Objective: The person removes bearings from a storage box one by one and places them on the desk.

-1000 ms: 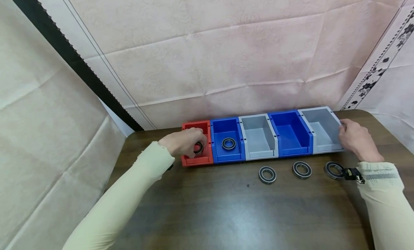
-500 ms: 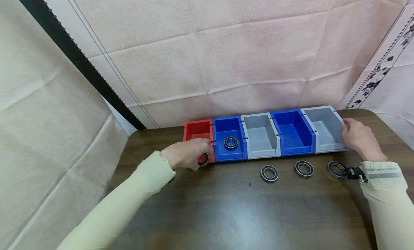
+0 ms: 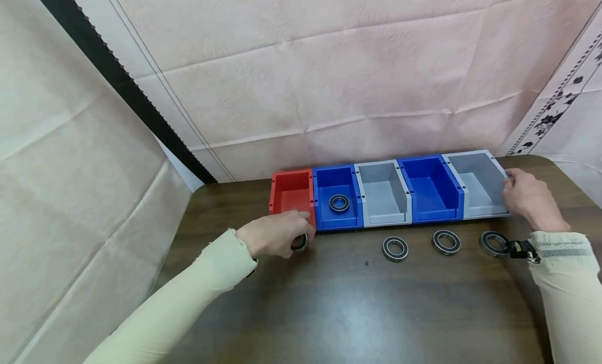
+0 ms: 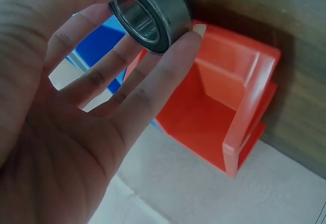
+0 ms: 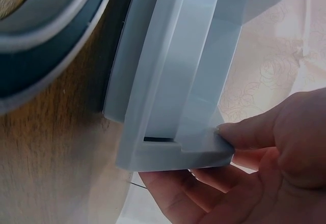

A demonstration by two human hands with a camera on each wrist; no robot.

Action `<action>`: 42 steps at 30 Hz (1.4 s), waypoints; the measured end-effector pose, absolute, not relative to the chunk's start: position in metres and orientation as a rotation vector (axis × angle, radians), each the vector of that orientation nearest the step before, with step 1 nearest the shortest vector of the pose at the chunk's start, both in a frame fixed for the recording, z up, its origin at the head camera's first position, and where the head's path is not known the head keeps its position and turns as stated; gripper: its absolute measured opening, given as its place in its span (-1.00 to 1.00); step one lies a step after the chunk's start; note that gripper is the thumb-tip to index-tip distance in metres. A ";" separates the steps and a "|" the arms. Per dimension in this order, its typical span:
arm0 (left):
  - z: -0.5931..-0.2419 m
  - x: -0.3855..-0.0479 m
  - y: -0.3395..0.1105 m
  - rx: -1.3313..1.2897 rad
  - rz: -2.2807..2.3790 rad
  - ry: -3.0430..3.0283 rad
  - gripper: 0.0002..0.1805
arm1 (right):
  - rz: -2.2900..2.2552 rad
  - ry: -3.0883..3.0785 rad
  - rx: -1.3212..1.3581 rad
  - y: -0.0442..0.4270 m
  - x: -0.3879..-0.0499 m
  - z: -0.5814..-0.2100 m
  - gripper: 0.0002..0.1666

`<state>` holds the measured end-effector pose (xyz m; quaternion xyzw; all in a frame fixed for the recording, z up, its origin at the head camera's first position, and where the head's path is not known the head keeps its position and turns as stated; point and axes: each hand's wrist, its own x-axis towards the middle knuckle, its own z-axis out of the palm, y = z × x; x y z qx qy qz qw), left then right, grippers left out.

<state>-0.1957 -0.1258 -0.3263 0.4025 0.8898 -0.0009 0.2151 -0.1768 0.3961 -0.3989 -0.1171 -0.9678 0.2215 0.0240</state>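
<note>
In the head view my left hand [image 3: 279, 234] is just in front of the red bin [image 3: 292, 192], at the row's left end. It pinches a ball bearing [image 4: 177, 14] between thumb and fingertip, seen tilted in the left wrist view. My right hand [image 3: 532, 199] grips the side wall of the right-hand grey bin [image 5: 173, 66], thumb on the inner side and fingers outside. Another bearing [image 3: 339, 211] lies in the blue bin [image 3: 320, 186] beside the red one.
Three bearings lie on the wooden table before the row: one bearing [image 3: 395, 259], a second bearing [image 3: 446, 251] and a third bearing [image 3: 486, 245] near the right wrist strap. A middle grey bin [image 3: 382, 191] and another blue bin [image 3: 428, 189] complete the row. A cloth [image 3: 329, 81] hangs behind.
My left hand has lifted the bearing out of the red bin and brought it toward me, past the bin's front edge. The right hand keeps its grip on the grey bin.
</note>
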 end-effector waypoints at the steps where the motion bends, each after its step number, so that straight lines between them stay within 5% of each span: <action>1: -0.328 -0.195 -0.126 1.112 -0.008 2.461 -0.41 | 0.685 -2.994 -0.365 0.396 -0.177 -0.399 -0.36; 42: -0.373 -0.178 -0.142 1.175 -0.060 2.474 -0.44 | 0.677 -2.985 -0.384 0.394 -0.177 -0.399 -0.38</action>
